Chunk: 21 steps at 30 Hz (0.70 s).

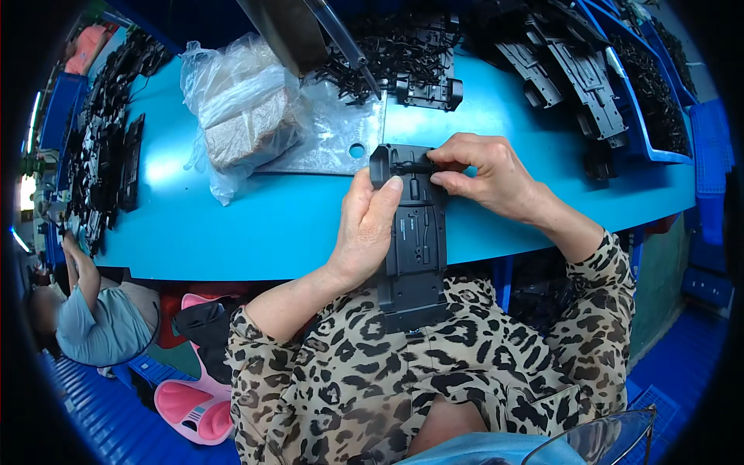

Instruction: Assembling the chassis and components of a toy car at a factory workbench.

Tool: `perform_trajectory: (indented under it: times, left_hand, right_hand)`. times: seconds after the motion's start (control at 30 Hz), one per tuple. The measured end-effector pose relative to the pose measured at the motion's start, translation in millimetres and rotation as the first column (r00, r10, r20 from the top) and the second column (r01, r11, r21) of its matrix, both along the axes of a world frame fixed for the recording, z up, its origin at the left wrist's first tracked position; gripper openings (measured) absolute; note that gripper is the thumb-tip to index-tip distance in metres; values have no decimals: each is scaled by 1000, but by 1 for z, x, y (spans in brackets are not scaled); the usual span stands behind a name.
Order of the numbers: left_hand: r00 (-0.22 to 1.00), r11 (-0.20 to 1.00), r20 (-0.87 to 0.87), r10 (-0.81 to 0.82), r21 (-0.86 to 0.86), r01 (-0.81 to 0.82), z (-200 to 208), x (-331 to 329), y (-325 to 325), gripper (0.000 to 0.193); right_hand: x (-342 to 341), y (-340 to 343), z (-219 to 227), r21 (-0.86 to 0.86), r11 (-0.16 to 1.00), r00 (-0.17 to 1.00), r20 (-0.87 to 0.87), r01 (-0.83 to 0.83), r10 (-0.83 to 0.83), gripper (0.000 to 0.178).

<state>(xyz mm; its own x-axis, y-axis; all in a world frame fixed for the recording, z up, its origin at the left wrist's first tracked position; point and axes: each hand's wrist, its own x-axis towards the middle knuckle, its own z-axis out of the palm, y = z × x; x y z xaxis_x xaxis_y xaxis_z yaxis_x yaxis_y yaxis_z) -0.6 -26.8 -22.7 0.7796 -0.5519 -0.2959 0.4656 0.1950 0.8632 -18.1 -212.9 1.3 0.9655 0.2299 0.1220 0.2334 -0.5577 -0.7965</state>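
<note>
A long black molded plastic chassis (412, 232) stands in front of me, its lower end against my lap and its upper end over the table edge. My left hand (364, 229) grips its left side, the thumb pressed on the face near the top. At the upper right, my right hand (488, 172) pinches at a small dark part by the chassis edge; the fingers hide most of it, so its kind cannot be made out. Beyond the chassis, a heap of small black plastic parts (360, 66) lies on the table beside more black molded pieces (430, 93).
A plastic-wrapped block (252, 116) sits on a metal plate (325, 151) on the blue table (232, 240). Black chassis pieces (577, 85) are stacked at the right, near a blue bin (651, 116). More black parts (101, 147) line the left, where another person (108, 318) sits.
</note>
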Motion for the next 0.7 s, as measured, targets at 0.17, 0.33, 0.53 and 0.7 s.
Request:
perform_trajectory:
  times: [0.17, 0.33, 0.53, 0.7]
  left_hand:
    - [999, 1000, 39, 1, 28, -2, -1, 0, 1, 19]
    - [997, 999, 72, 4, 50, -7, -4, 1, 1, 17]
    - [989, 997, 135, 68, 13, -70, -2, -2, 0, 14]
    - [964, 998, 265, 35, 37, -47, 14, -5, -9, 25]
  right_hand:
    - [-4, 5, 3, -122, 992, 998, 64, -12, 20, 21]
    - [-7, 12, 5, -279, 960, 993, 112, -8, 40, 23]
    - [-22, 36, 5, -479, 859, 896, 440, 179, 58, 35]
    - [-29, 41, 19, -298, 942, 972, 216, 157, -94, 39]
